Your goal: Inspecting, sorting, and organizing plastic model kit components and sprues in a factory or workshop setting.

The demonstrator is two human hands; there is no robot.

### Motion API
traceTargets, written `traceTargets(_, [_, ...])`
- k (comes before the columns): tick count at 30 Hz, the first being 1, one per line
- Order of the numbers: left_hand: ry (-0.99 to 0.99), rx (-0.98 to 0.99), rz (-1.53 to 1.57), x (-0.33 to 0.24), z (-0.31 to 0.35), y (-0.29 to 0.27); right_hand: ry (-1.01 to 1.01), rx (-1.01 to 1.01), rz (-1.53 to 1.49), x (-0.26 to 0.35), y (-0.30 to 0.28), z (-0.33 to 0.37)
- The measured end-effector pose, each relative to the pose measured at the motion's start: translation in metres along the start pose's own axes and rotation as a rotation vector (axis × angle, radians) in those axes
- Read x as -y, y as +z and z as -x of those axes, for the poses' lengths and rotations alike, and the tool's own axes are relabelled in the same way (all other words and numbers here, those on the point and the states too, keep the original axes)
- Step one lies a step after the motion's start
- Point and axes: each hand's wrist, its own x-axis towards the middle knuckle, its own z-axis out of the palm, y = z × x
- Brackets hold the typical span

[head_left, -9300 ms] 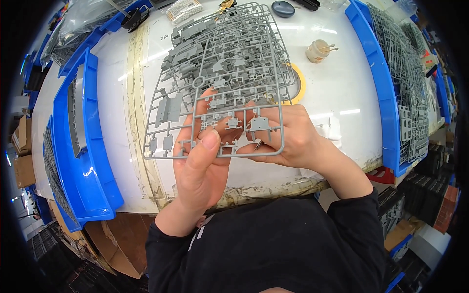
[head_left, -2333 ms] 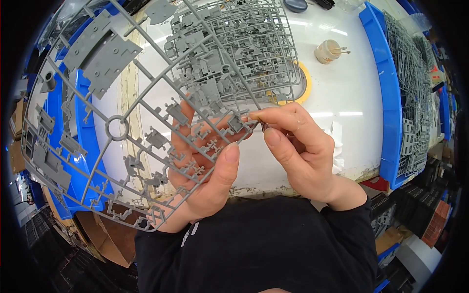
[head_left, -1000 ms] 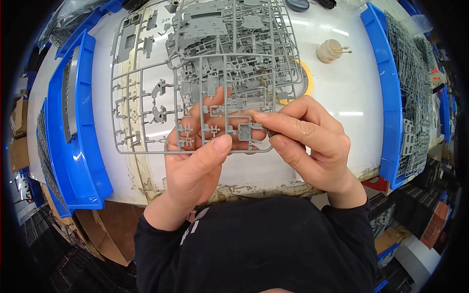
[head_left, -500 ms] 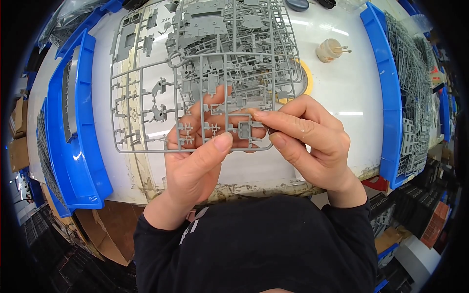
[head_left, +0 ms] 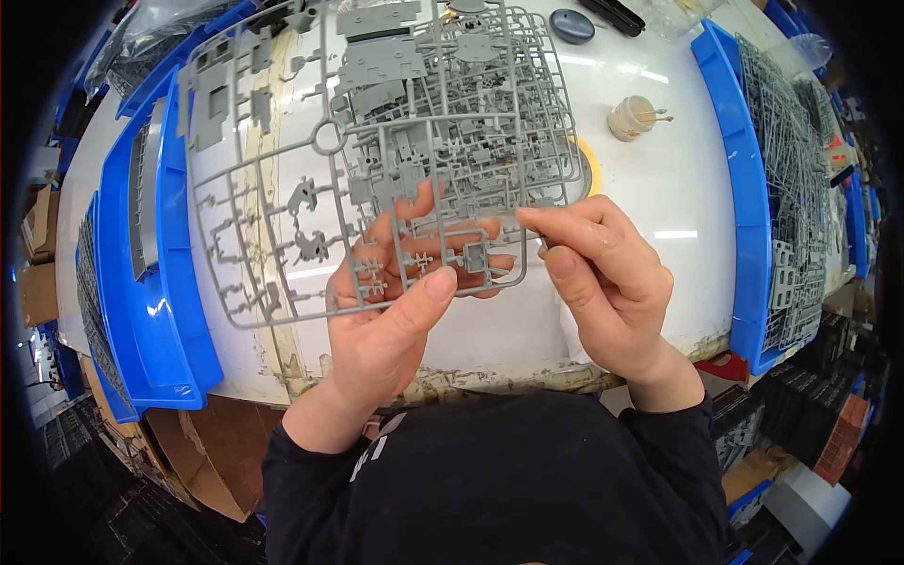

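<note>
A large grey plastic model-kit sprue (head_left: 375,120), hung with many small parts, is held tilted above the table. My left hand (head_left: 381,325) is closed on its near edge, thumb on top and fingers spread behind the runners. A small square grey part (head_left: 476,257) sits in the frame by my left thumb. At the frame's near right corner my right hand (head_left: 617,273) is in a pinch, thumb and forefinger close together. Something small and dark shows between those fingertips; what it is I cannot make out. More grey sprues (head_left: 556,113) lie stacked underneath.
Blue trays stand on both sides: the left tray (head_left: 179,330) holds a long grey piece, the right tray (head_left: 730,122) grey sprues. Behind my right hand lie a yellow ring (head_left: 592,165) and a small jar (head_left: 626,122) with swabs. A dark rounded object (head_left: 572,26) lies farther back.
The sprue has tilted, its left side now nearer to me. My right hand has drawn slightly right, away from the square part, still pinched. My left hand keeps its hold.
</note>
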Motion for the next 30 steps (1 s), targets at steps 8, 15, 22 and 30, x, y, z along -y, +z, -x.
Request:
traceTargets(8, [0.256, 0.023, -0.400, 0.007, 0.006, -0.002, 0.077, 0.002, 0.041, 0.010, 0.006, 0.001])
traceTargets(15, [0.336, 0.018, -0.781, 0.018, 0.009, -0.005, 0.070, -0.043, 0.022, 0.003, 0.011, 0.000])
traceTargets(22, [0.593, -0.058, -0.999, 0.023, 0.000, 0.002, 0.214, 0.016, -0.001, 0.006, 0.008, 0.003])
traceTargets(30, [0.928, 0.040, -1.077, 0.023, 0.000, -0.001, 0.008, -0.017, 0.023, -0.010, 0.013, 0.011])
